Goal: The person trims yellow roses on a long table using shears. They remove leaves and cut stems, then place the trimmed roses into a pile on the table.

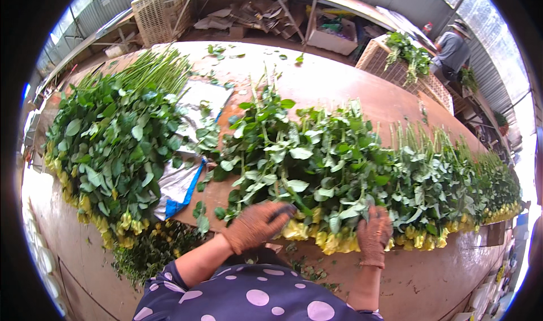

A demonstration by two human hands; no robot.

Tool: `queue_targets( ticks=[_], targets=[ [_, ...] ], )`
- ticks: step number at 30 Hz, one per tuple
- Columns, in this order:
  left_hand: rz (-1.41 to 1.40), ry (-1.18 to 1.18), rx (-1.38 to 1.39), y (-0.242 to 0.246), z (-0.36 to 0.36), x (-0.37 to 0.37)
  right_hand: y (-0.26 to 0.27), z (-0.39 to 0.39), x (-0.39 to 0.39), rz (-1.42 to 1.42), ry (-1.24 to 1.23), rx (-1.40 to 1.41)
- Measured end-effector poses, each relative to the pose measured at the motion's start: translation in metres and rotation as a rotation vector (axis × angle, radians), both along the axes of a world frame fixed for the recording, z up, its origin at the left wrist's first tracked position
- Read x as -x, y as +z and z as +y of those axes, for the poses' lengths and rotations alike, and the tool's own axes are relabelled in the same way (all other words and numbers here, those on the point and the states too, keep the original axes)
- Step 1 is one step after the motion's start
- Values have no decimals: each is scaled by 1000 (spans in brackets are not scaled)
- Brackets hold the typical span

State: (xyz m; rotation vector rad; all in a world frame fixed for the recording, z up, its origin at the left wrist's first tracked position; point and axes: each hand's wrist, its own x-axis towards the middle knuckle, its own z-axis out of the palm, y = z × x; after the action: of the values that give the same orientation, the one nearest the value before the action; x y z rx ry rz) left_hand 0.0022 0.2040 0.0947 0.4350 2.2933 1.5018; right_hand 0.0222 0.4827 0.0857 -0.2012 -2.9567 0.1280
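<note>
Yellow roses (335, 241) with long leafy stems lie in a row along the near edge of a wooden table (331, 79), blooms towards me. My left hand (259, 225), in an orange-brown glove, is at the left end of the near blooms, its fingers reaching to the stems and leaves. On the right, my right hand (375, 232), gloved alike, rests upright against the blooms and leaves, fingertips among the foliage. Whether either hand grips a stem is hidden. A large heap of yellow roses (114, 151) lies at the left, partly on a silvery sheet with a blue edge (184, 194).
Beyond the table stand a wicker crate (377, 60) with greenery on it, another crate (148, 18), and a white box (333, 39). A person in a hat (454, 47) is at the far right. Cut foliage (157, 253) lies on the floor below the left heap.
</note>
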Motion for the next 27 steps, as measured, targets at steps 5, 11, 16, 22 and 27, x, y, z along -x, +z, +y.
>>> queue_targets(
  ticks=[5, 11, 16, 22, 27],
  targets=[
    [-16, 365, 395, -74, -93, -11, 24, -105, 22, 31, 321, 630],
    [-164, 106, 692, -108, -78, -17, -60, -185, 77, -642, 73, -174],
    [-154, 237, 533, -147, -92, -7, -21, -174, 94, -445, 133, 233],
    [-461, 386, -376, -192, -143, -3, 22, -194, 77, -493, 10, 1509],
    [-429, 225, -575, -205, -119, -4, -106, -192, 79, -699, -49, 378]
  ],
)
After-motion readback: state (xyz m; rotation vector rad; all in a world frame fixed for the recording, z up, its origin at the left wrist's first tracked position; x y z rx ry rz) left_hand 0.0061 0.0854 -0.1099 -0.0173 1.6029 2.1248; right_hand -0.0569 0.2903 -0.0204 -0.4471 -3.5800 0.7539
